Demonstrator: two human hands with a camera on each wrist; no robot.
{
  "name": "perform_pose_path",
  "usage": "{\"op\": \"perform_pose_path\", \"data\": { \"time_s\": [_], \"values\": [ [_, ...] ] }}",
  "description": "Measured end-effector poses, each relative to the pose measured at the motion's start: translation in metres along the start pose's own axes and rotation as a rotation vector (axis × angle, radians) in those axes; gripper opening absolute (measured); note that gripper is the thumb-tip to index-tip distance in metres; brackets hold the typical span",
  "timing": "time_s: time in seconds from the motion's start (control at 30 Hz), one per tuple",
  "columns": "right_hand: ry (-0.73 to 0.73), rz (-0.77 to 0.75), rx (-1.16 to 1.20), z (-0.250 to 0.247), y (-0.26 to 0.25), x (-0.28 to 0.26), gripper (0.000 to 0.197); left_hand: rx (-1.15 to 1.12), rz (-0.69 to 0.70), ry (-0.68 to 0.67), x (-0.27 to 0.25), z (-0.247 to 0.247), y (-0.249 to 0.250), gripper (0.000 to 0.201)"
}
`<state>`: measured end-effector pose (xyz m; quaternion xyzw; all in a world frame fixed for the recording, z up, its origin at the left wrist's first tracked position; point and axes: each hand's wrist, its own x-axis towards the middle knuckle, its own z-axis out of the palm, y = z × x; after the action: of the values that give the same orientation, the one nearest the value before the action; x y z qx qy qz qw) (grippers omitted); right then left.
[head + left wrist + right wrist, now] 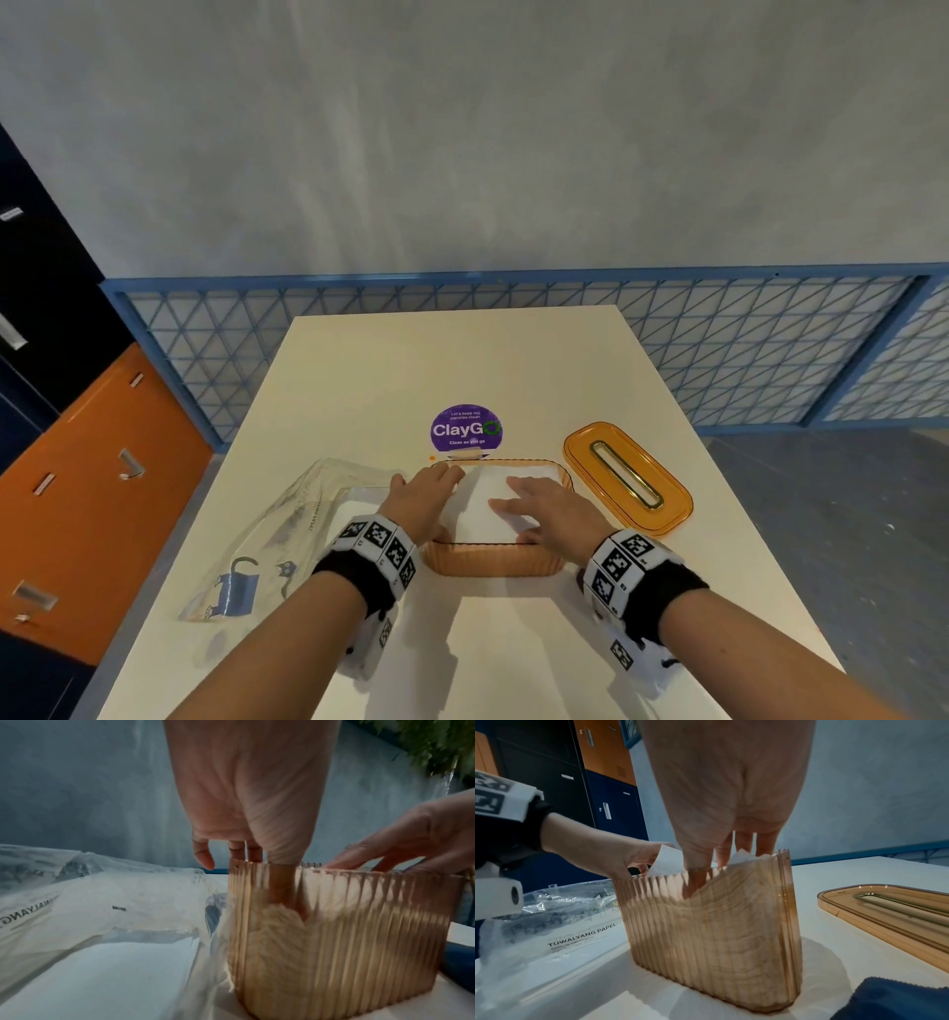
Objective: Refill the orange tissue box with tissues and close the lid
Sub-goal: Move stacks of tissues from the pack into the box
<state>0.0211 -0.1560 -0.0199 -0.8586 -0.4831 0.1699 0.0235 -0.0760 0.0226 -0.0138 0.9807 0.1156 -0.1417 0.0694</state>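
Note:
The ribbed orange tissue box [493, 562] stands without its lid on the white table [462, 360], filled with white tissues [482, 509]. My left hand [436, 483] is at the box's left end; in the left wrist view its thumb [280, 882] reaches inside and presses on the tissues [277, 923]. My right hand [524, 501] lies flat on the stack, and its fingers [693, 882] push down inside the box [731, 943]. A tissue corner [741, 855] sticks up above the rim. The orange lid [626, 478] with its gold-edged slot lies on the table to the right.
A clear plastic tissue bag [287, 524] lies left of the box, touching it. A purple round sticker [465, 429] sits behind the box. A dark blue cloth [895, 1000] lies near the front right. Orange and dark lockers [102, 488] stand left; a blue mesh fence [719, 349] runs behind.

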Motion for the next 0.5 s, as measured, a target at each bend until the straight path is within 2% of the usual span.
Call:
{"op": "perform_pose_path", "data": {
  "time_s": [0.1, 0.17, 0.2, 0.27, 0.37, 0.5],
  "values": [
    [0.018, -0.025, -0.05, 0.001, -0.002, 0.001, 0.054, 0.02, -0.013, -0.038, 0.006, -0.001, 0.001, 0.082],
    [0.023, -0.02, -0.061, 0.003, -0.002, 0.003, 0.053, -0.143, -0.044, -0.033, 0.008, -0.005, 0.001, 0.084],
    [0.023, 0.0, -0.052, 0.003, -0.002, 0.004, 0.051, -0.242, -0.062, -0.002, 0.009, -0.007, 0.001, 0.081],
    [0.011, 0.022, -0.052, 0.001, -0.005, 0.004, 0.046, -0.337, -0.07, 0.121, 0.011, -0.012, 0.002, 0.06],
    [-0.025, -0.039, -0.169, -0.002, -0.008, 0.004, 0.045, -0.221, -0.03, 0.323, 0.015, -0.014, 0.006, 0.029],
    [-0.01, -0.036, -0.198, -0.003, -0.01, 0.004, 0.044, -0.102, -0.036, 0.447, 0.022, -0.007, 0.006, 0.025]
  ]
}}
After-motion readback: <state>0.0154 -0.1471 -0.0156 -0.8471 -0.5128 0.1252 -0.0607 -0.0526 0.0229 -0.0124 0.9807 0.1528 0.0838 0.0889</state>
